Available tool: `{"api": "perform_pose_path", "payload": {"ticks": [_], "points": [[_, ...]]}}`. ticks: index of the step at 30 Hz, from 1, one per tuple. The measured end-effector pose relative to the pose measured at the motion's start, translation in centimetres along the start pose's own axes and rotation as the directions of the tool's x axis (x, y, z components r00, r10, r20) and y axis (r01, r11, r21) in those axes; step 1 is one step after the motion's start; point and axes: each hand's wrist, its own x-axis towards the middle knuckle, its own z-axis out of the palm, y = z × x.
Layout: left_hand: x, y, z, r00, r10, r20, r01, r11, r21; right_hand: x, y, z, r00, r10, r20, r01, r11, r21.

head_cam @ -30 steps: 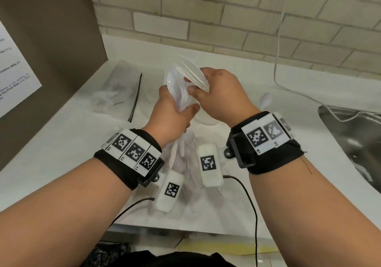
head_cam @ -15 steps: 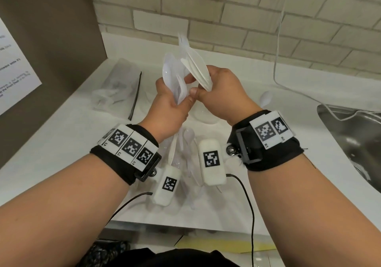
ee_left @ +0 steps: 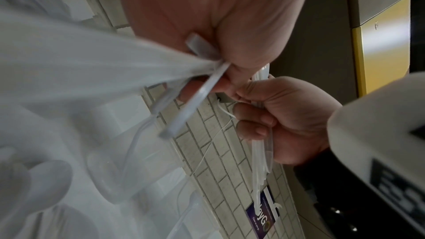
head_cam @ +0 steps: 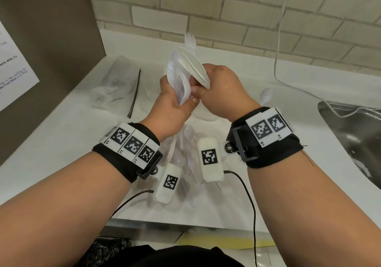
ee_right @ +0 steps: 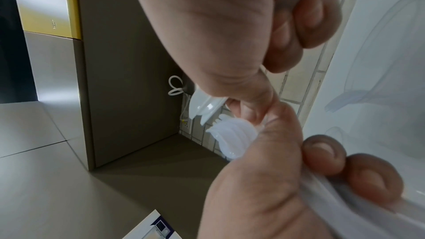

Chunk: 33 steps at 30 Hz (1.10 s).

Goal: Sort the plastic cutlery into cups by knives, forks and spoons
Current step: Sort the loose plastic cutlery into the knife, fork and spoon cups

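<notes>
My left hand (head_cam: pixel 181 101) grips a bundle of white plastic spoons (head_cam: pixel 175 74) upright above the counter. My right hand (head_cam: pixel 206 87) touches it and pinches a second stack, flat knives (head_cam: pixel 193 66) with fork tines (head_cam: pixel 190 39) sticking out above. The right wrist view shows the nested spoon bowls (ee_right: pixel 230 134) just under the knife ends (ee_right: pixel 204 104). In the left wrist view the handles (ee_left: pixel 190 101) fan out below my left palm. More loose cutlery (head_cam: pixel 185 140) lies on the counter under my wrists, partly hidden.
A clear cup (head_cam: pixel 203 117) stands under my hands, and clear cups (ee_right: pixel 379 61) show in the right wrist view. One spoon (head_cam: pixel 266 96) lies further right. A crumpled plastic bag (head_cam: pixel 115 81) is at the left, a steel sink (head_cam: pixel 354 134) at the right. A white cable (head_cam: pixel 278 39) hangs down the brick wall.
Both hands have risen slightly and turned the bundles more upright. The right hand's stack has drawn up and away from the spoons, and fork tines now show above it.
</notes>
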Motion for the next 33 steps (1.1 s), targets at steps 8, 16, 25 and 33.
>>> {"api": "perform_pose_path", "payload": {"ticks": [8, 16, 25, 33], "points": [[0.5, -0.1, 0.0, 0.991, 0.084, -0.104, -0.054, 0.963, 0.263, 0.3, -0.3, 0.3, 0.994, 0.049, -0.101, -0.041, 0.996, 0.084], [0.0, -0.2, 0.2, 0.983, 0.123, -0.133, -0.072, 0.938, 0.340, 0.1, -0.1, 0.8, 0.984, 0.087, -0.153, -0.055, 0.977, 0.206], [-1.1, -0.5, 0.6, 0.985, 0.162, -0.063, -0.126, 0.914, 0.387, 0.7, -0.1, -2.1, 0.977, 0.078, -0.198, 0.003, 0.925, 0.381], [-0.7, 0.0, 0.4, 0.989, 0.150, 0.001, -0.140, 0.925, 0.353, 0.5, -0.3, -2.7, 0.991, 0.080, -0.109, -0.017, 0.874, 0.485]]}}
